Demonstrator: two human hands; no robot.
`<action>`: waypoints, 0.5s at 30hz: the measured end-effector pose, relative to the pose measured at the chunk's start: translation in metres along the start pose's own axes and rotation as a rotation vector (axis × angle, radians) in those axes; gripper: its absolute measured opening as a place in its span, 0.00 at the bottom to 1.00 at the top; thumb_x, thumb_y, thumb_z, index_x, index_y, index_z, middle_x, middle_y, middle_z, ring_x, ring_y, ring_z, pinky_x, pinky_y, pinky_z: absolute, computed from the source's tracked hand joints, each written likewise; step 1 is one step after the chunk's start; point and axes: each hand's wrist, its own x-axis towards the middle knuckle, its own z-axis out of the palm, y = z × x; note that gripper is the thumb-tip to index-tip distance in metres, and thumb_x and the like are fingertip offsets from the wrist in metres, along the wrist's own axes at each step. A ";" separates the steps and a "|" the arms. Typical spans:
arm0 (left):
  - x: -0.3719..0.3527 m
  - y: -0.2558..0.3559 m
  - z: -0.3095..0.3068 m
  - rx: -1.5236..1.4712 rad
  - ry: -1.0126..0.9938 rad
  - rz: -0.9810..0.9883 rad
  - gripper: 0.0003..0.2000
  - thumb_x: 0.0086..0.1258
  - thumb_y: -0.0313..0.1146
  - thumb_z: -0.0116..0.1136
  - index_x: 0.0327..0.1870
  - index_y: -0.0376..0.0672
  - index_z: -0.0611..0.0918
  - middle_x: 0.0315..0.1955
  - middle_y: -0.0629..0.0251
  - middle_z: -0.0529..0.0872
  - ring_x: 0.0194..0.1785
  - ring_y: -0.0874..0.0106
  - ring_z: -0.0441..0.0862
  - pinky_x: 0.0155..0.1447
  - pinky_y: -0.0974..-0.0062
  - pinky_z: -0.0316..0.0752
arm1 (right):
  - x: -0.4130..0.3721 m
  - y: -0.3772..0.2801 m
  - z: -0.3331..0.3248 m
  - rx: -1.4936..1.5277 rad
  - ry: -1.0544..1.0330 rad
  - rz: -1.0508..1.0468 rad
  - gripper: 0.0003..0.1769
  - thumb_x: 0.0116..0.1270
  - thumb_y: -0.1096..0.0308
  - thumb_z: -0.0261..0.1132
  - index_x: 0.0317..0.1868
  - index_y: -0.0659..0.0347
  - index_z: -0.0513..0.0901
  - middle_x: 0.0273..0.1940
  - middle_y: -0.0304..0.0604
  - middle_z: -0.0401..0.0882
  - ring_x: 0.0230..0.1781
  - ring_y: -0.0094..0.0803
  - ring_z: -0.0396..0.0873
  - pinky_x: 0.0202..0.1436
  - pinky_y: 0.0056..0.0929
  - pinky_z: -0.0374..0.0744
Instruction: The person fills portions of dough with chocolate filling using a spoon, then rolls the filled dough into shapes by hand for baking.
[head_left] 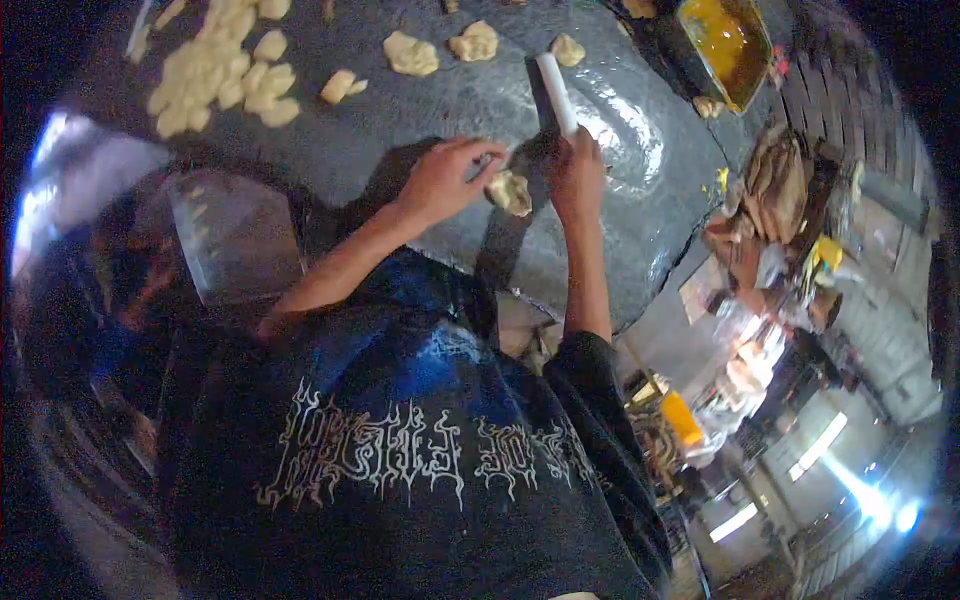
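The right hand [578, 178] grips the white rod [556, 92], hiding its near end; left of the rod, the half-curled left hand [445, 180] is at a dough piece [511, 194], though whether it pinches it cannot be told. Farther left of the rod, a dough pile [215, 72] is cut off at the top; nearer the body than the rod, spiky upside-down lettering [441, 466] on the black shirt [430, 550] is hard to read.

Black shirt [400, 550], short sleeves [598, 390]; spiky pale lettering [442, 460] across front (blue patch [430, 360] beside it).
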 end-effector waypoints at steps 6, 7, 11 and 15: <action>-0.046 0.020 0.009 0.318 0.329 0.275 0.21 0.77 0.32 0.53 0.69 0.42 0.73 0.71 0.55 0.72 0.73 0.54 0.70 0.75 0.56 0.63 | -0.114 0.012 -0.027 -0.043 -0.014 -0.321 0.28 0.67 0.75 0.60 0.68 0.57 0.74 0.55 0.49 0.80 0.56 0.46 0.77 0.60 0.47 0.71; -0.046 0.021 0.013 0.377 0.300 0.299 0.22 0.77 0.32 0.52 0.71 0.42 0.72 0.73 0.53 0.71 0.75 0.54 0.68 0.77 0.55 0.60 | -0.116 0.006 -0.029 -0.061 -0.023 -0.339 0.28 0.67 0.76 0.59 0.69 0.56 0.74 0.55 0.48 0.80 0.57 0.45 0.77 0.60 0.46 0.70; -0.040 0.006 0.027 0.675 0.148 0.358 0.26 0.80 0.37 0.47 0.75 0.36 0.65 0.76 0.51 0.65 0.80 0.55 0.60 0.82 0.54 0.52 | -0.115 0.004 -0.012 -0.101 0.012 -0.368 0.30 0.66 0.76 0.57 0.70 0.53 0.74 0.56 0.47 0.78 0.58 0.45 0.76 0.62 0.49 0.68; -0.036 -0.010 0.033 0.778 0.087 0.367 0.28 0.80 0.39 0.46 0.75 0.30 0.64 0.76 0.49 0.65 0.80 0.54 0.59 0.82 0.53 0.52 | -0.115 0.004 -0.002 -0.012 0.004 -0.317 0.30 0.70 0.74 0.57 0.72 0.53 0.71 0.67 0.49 0.72 0.66 0.48 0.71 0.68 0.55 0.63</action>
